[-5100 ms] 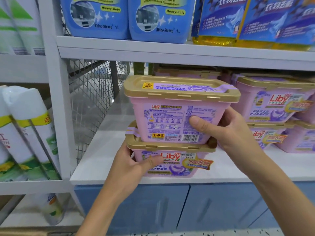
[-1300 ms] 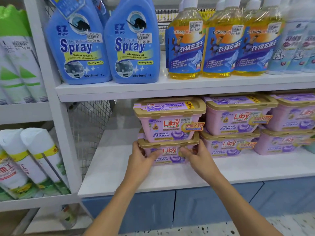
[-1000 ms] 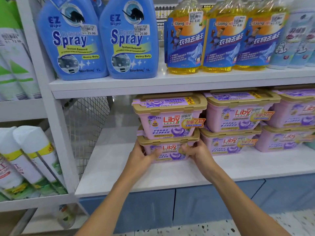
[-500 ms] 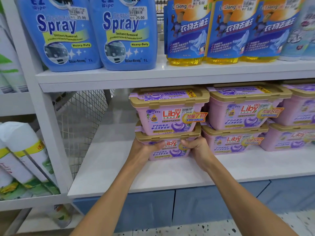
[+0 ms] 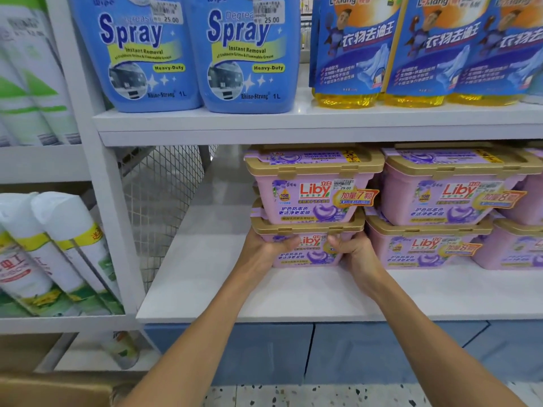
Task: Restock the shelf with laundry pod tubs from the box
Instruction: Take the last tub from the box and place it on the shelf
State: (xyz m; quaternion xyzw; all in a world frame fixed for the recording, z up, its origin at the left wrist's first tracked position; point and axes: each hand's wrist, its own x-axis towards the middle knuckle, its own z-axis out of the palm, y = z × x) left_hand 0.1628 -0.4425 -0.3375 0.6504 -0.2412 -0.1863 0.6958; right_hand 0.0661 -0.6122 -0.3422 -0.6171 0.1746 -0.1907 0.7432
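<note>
Two pink Liby laundry pod tubs with gold lids are stacked on the white shelf. My left hand grips the left end of the bottom tub and my right hand grips its right end, thumbs on its front. The top tub rests on it, just under the shelf above. The stack stands next to more stacked tubs on the right. A corner of the cardboard box shows at the bottom left.
Blue Spray bottles and yellow detergent bottles fill the shelf above. A wire mesh panel closes the left side. White aerosol cans lean in the bay to the left. Bare shelf lies left of the stack.
My hands have pushed the two-tub stack back and rightward on the shelf, up against the neighbouring tubs. The view has moved closer to the shelf.
</note>
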